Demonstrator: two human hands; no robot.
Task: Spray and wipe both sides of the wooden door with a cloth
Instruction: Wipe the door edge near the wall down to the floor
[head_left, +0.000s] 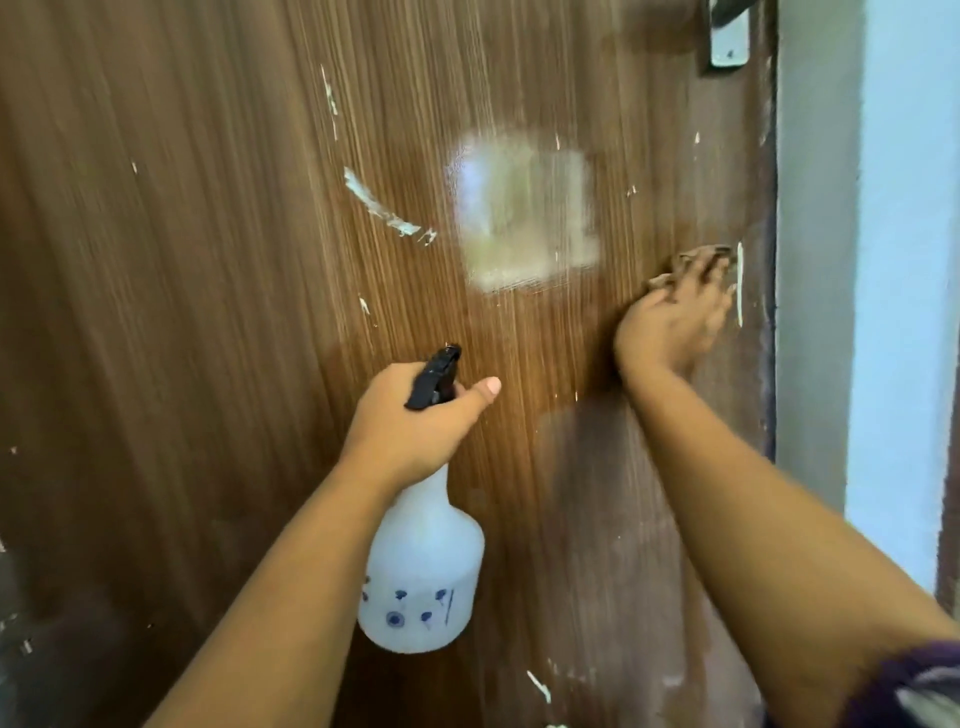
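The brown wooden door (208, 260) fills the view, streaked with white paint marks and a pale hazy patch (519, 208) near its middle. My left hand (410, 415) grips the neck of a white spray bottle (423, 571) with a black trigger head pointing at the door, thumb stretched out. My right hand (670, 322) lies with spread fingers on a small brown cloth (698, 255), pressing it against the door close to its right edge. Most of the cloth is hidden under the fingers.
A metal handle plate (730, 47) sits at the door's top right. To the right of the door edge stand a grey door frame (815, 260) and a pale blue wall (904, 260).
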